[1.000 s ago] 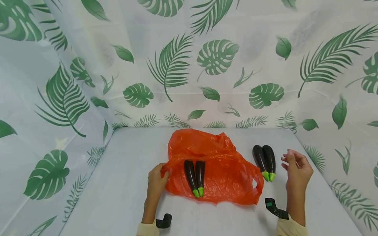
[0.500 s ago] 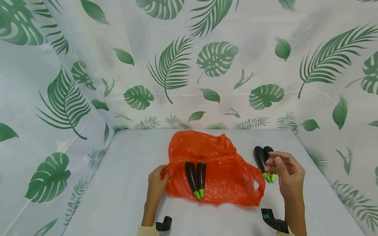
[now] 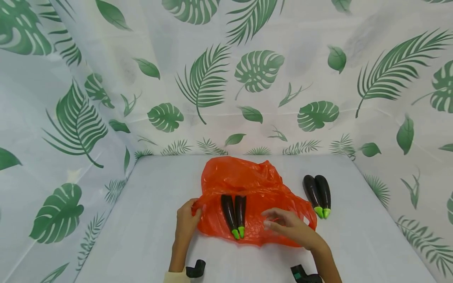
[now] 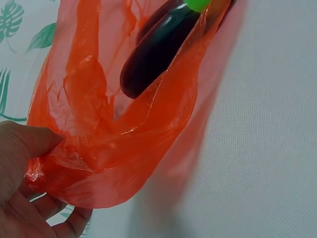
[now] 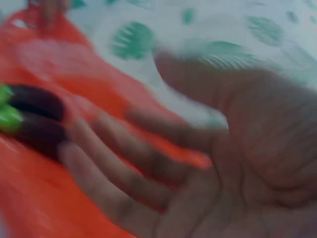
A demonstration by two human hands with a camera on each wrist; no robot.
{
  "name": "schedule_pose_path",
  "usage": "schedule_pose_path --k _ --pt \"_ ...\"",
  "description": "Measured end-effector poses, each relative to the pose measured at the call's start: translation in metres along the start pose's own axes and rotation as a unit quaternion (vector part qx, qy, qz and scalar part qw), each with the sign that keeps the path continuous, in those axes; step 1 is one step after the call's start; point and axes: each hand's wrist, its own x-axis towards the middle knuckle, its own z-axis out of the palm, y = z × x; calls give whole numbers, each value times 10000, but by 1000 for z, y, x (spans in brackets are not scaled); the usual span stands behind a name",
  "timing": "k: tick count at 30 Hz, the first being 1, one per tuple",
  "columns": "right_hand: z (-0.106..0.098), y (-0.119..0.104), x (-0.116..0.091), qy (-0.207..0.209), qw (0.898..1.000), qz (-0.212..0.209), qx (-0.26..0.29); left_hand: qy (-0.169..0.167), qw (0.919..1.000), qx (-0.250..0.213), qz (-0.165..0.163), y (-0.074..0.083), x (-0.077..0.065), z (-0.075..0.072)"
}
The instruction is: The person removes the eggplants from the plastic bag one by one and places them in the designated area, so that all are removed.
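Note:
An orange-red plastic bag (image 3: 226,173) lies spread on the table, its mouth towards the person. Two dark eggplants (image 3: 229,214) with bright green stem ends lie side by side at the mouth, stems pointing to the person; their far ends go under the bag's upper layer. My left hand (image 3: 186,218) pinches the bag's left edge between thumb and fingers, as the left wrist view shows up close. My right hand (image 3: 291,228) hovers over the right part of the bag, fingers spread and loosely bent, holding nothing. It is blurred in the right wrist view, just right of the eggplants.
Two more eggplants (image 3: 317,195) lie together on the white table (image 3: 148,220), right of the bag. Leaf-patterned cloth walls (image 3: 262,118) rise at the back and on both sides. The bag's handle loop (image 3: 312,220) lies at its right end.
My right hand has swung left from beside the far-right eggplants, passing in front of them, to above the bag. My left hand keeps its pinch, and the eggplants have stayed in place.

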Motion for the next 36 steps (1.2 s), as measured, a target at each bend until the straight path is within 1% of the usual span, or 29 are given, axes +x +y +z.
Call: schedule_pose_path --k 2,5,8,10,12,16,22,30,36 --pt "11 7 10 284 9985 347 311 -34 10000 -6 -7 0 0 0" --pt "25 17 23 900 9919 595 670 -65 10000 -17 28 0 1 1" --pt "37 25 35 1490 9832 806 679 -59 10000 -61 33 1 1 1" --pt "44 29 41 1740 9773 1002 670 -56 9999 -76 38 0 1 1" --pt "50 33 46 1889 9731 1162 622 -41 9999 -85 45 0 1 1" --pt "59 36 53 2017 9690 1333 502 -27 10000 -32 20 -2 0 1" --pt "64 38 61 2065 9665 1502 275 -56 10000 -45 18 -3 0 1" --pt "68 41 70 2070 9654 1574 189 -79 9999 -71 -50 -3 0 2" --pt "69 40 77 2037 9654 1629 19 -19 9999 -122 -6 -1 0 0"
